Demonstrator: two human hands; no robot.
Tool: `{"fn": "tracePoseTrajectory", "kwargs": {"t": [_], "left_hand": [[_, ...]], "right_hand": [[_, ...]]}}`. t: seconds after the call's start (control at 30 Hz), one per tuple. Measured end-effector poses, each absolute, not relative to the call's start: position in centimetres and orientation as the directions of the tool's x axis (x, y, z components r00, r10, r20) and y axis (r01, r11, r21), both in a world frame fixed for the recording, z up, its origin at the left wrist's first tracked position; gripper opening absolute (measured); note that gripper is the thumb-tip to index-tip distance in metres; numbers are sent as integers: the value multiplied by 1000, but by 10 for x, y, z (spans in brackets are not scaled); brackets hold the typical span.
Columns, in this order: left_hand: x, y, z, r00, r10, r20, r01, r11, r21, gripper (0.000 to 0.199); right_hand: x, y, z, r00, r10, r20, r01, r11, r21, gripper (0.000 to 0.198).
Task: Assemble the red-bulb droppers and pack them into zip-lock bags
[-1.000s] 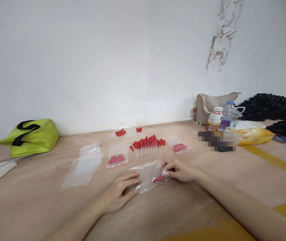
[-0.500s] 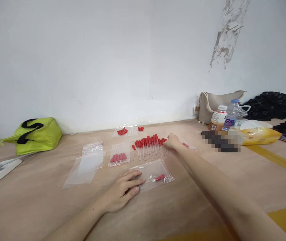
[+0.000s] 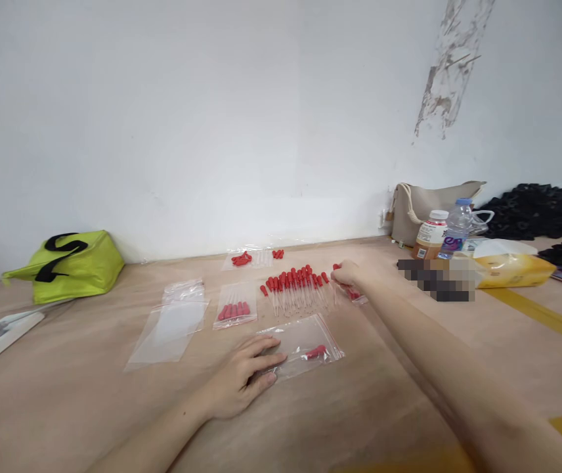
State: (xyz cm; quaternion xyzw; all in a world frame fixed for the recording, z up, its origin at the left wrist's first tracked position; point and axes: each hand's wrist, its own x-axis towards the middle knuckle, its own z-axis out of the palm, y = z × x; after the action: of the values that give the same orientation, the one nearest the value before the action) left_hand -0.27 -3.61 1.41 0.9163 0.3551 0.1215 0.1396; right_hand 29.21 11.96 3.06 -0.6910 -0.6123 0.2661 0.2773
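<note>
My left hand lies with fingers spread on the edge of a clear zip bag, which has a red-bulbed dropper inside. Farther off, my right hand pinches another dropper by its red bulb. Just left of it, a row of droppers lies with red bulbs toward the wall and thin clear tubes toward me. Partly behind my right hand and wrist is a bag with red bulbs. A filled zip bag of several droppers sits left of the row.
Flat clear bags lie to the left. By the wall are loose red bulbs and clear tubes. A green bag stands far left; bottles, a yellow tissue pack and a beige bag stand at the right.
My right hand has moved a little to the right, away from the row, with a dropper in its fingers. My left hand stays on the bag.
</note>
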Motion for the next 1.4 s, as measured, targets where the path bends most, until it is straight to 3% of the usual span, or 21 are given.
{"fn": "tracePoseTrajectory", "kwargs": {"t": [0.13, 0.2, 0.33, 0.47, 0.57, 0.73, 0.8, 0.93, 1.13, 1.27, 1.4], "left_hand": [[-3, -35, 13, 722, 679, 131, 609, -714, 344, 35], [-3, -35, 13, 725, 674, 137, 606, -720, 338, 36], [-3, -35, 12, 726, 673, 140, 606, -723, 331, 38], [-3, -36, 12, 707, 693, 145, 622, -705, 341, 43], [-4, -36, 11, 686, 714, 141, 641, -684, 348, 47], [-4, -36, 10, 668, 733, 126, 665, -665, 340, 49], [-4, -36, 10, 672, 730, 122, 663, -667, 341, 48], [-3, -36, 11, 681, 721, 132, 650, -677, 346, 47], [-3, -36, 12, 680, 722, 129, 647, -673, 360, 46], [-3, -36, 12, 685, 718, 126, 643, -677, 358, 44], [-4, -36, 12, 688, 715, 125, 643, -680, 351, 43]], "right_hand": [[295, 73, 23, 170, 983, 76, 539, -28, -842, 38], [295, 49, 14, 211, 965, 153, 212, 108, -971, 41], [291, 17, -3, 260, 961, 98, -115, 132, -985, 44], [281, 5, -9, 144, 990, -8, -301, 36, -953, 40], [276, 0, -9, -30, 999, 13, -299, 3, -954, 34], [278, -8, -5, -329, 933, 147, 132, 199, -971, 27], [280, -10, -4, -359, 919, 162, 189, 242, -952, 27], [286, -5, -6, -285, 944, 164, 34, 181, -983, 23], [304, 12, -10, 34, 999, 8, -428, 22, -903, 13], [311, 17, -11, 191, 980, -50, -466, 46, -883, 9], [309, 16, -13, 198, 980, -29, -435, 62, -898, 9]]}}
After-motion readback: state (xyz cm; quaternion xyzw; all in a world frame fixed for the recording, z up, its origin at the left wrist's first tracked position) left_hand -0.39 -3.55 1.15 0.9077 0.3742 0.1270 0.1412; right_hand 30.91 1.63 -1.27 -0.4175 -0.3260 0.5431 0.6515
